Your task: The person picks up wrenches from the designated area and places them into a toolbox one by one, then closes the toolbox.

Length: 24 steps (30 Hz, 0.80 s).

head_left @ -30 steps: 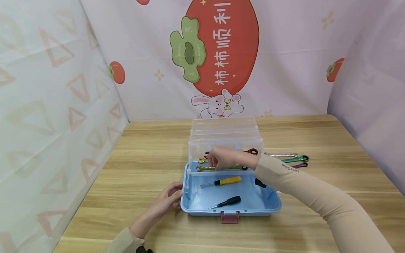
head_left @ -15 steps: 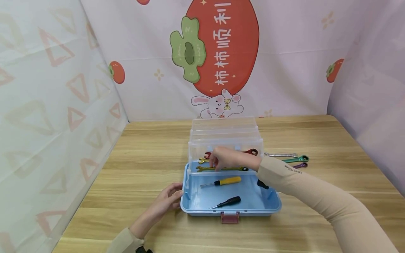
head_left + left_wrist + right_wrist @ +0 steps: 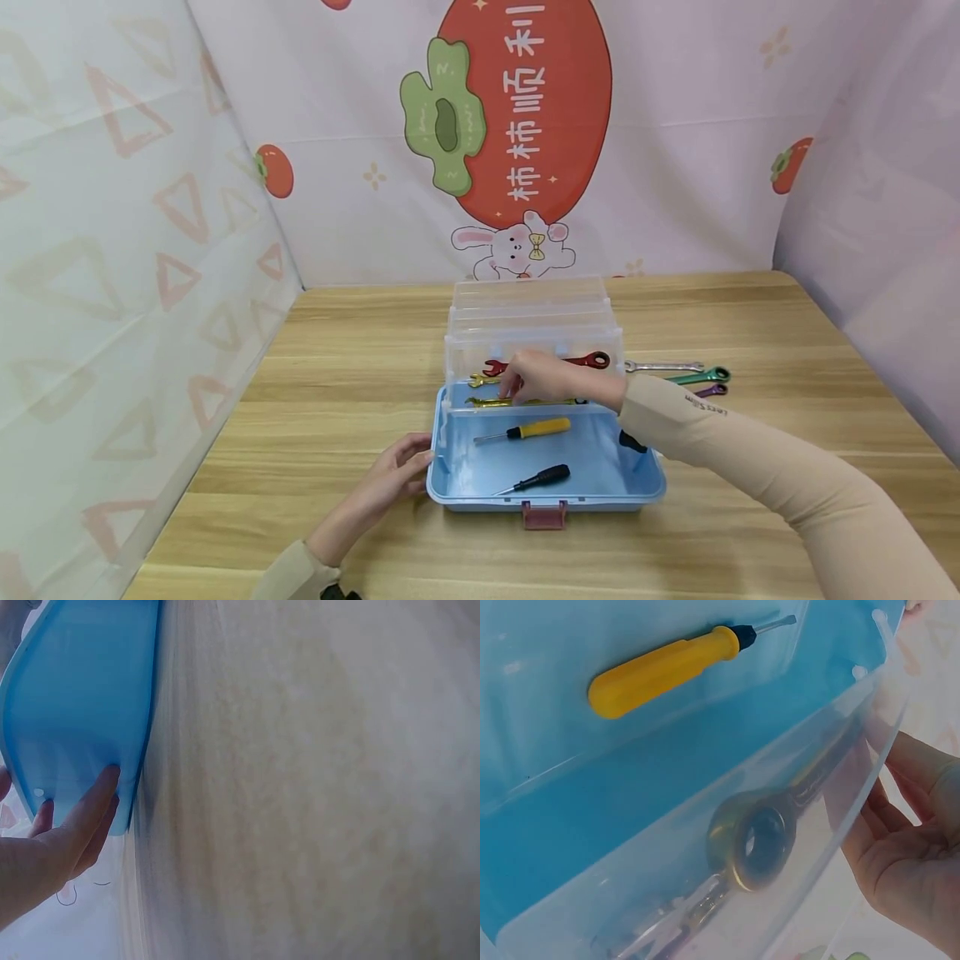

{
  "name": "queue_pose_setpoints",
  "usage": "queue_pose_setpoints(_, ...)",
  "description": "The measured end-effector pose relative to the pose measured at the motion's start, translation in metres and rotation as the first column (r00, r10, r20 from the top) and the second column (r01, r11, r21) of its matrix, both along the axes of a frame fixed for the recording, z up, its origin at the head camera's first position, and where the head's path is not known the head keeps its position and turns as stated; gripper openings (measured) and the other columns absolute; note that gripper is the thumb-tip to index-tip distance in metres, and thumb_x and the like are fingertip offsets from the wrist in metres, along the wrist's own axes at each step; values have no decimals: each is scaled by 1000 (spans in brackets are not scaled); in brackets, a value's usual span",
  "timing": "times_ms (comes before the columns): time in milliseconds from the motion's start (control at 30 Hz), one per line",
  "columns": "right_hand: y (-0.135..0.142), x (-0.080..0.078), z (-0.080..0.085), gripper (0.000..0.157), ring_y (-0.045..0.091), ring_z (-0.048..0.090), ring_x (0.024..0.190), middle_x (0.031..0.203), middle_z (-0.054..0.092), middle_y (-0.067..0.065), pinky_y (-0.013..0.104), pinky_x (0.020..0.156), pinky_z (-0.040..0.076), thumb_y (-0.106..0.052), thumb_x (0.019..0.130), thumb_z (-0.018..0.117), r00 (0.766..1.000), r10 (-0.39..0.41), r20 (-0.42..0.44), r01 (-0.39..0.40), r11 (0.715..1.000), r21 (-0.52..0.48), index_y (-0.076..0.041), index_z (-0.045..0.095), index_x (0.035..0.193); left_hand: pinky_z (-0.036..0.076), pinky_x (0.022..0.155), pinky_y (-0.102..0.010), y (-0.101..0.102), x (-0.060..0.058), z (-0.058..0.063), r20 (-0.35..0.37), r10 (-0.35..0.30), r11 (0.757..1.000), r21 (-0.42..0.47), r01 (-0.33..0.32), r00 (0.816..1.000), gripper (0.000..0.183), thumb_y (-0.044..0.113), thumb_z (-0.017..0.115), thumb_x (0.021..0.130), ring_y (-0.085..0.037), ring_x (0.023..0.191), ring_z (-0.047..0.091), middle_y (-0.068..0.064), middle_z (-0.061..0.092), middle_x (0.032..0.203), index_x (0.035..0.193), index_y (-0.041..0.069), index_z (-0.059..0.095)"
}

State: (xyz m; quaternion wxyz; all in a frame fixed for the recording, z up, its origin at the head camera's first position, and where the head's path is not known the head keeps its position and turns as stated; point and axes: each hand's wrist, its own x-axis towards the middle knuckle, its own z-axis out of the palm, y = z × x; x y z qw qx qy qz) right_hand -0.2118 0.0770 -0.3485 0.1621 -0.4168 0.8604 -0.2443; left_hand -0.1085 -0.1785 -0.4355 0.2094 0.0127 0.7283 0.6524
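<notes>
Left hand (image 3: 390,475), fingers extended, touches left wall of blue toolbox (image 3: 600,504), presumably steadying it. Black screwdriver (image 3: 547,477), then yellow screwdriver (image 3: 545,427), lie loose inside. Right hand (image 3: 538,377), fingers curled, pinches gold wrench (image 3: 786,807) set lengthwise in clear tray (image 3: 660,855), likely because tray is narrow. Red wrench (image 3: 583,361) farther back.

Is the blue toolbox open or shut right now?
Open: the blue toolbox has its clear trays raised at the back, leaving the yellow-handled screwdriver exposed inside.
</notes>
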Motion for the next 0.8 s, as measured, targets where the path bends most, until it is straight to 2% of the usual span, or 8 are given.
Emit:
queue_pose_setpoints(267, 0, 5, -3, 15, 10, 55, 70, 82, 66, 1, 17, 64, 49, 0, 77, 65, 996, -83, 17, 82, 996, 17, -6, 70, 89, 48, 82, -38, 0, 0, 0, -5, 0, 1000, -3, 0, 1000, 52, 27, 51, 89, -22, 104, 50, -23, 40, 128, 126, -5, 35)
queue_pose_setpoints(500, -1, 7, -2, 16, 12, 55, 73, 84, 66, 1, 18, 66, 49, -1, 77, 65, 992, -123, -20, 124, 991, 47, -8, 71, 91, 48, 82, -38, 0, 0, 1, -3, -1, 1000, -2, 1, 1000, 52, 28, 51, 89, -21, 103, 51, -23, 40, 127, 126, -6, 35)
queue_pose_setpoints(800, -1, 6, -3, 14, 11, 54, 72, 83, 65, 0, 18, 67, 48, -3, 77, 66, 993, -101, -57, 104, 993, 57, -8, 71, 89, 48, 82, -38, 1, 0, 0, 2, -4, 1000, 3, 4, 1000, 52, 27, 51, 89, -21, 102, 51, -23, 41, 127, 126, -6, 35)
